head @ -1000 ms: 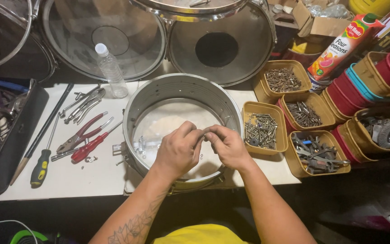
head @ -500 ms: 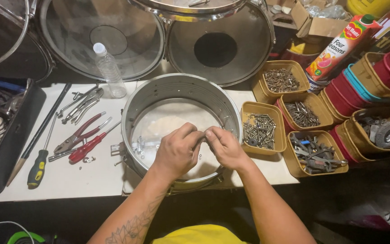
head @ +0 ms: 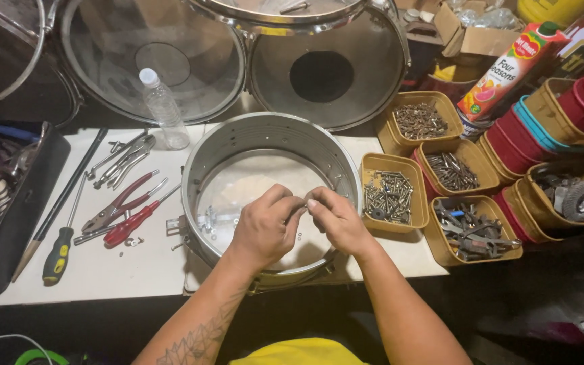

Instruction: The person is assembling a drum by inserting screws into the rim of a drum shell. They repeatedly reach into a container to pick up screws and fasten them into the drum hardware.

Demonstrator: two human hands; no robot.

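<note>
A bare metal drum shell (head: 265,132) lies flat on the white table (head: 116,270) in front of me. My left hand (head: 265,226) and my right hand (head: 336,220) meet over its near side, fingertips pinched together on a small metal part (head: 300,211) that is mostly hidden by the fingers. A few small metal fittings (head: 209,220) lie inside the shell at its left wall. A lug (head: 174,226) sticks out from the shell's left outside wall.
Red-handled pliers (head: 119,209), a screwdriver (head: 59,253), wrenches (head: 126,159) and a plastic bottle (head: 163,108) lie left. Yellow tubs of screws (head: 390,192) and parts (head: 471,230) stand right, with stacked cups (head: 576,108) and a juice carton (head: 501,71). Drums (head: 150,57) lean behind.
Both hands stay over the shell's near side, fingers shifting slightly on the small part. My view has drifted a little.
</note>
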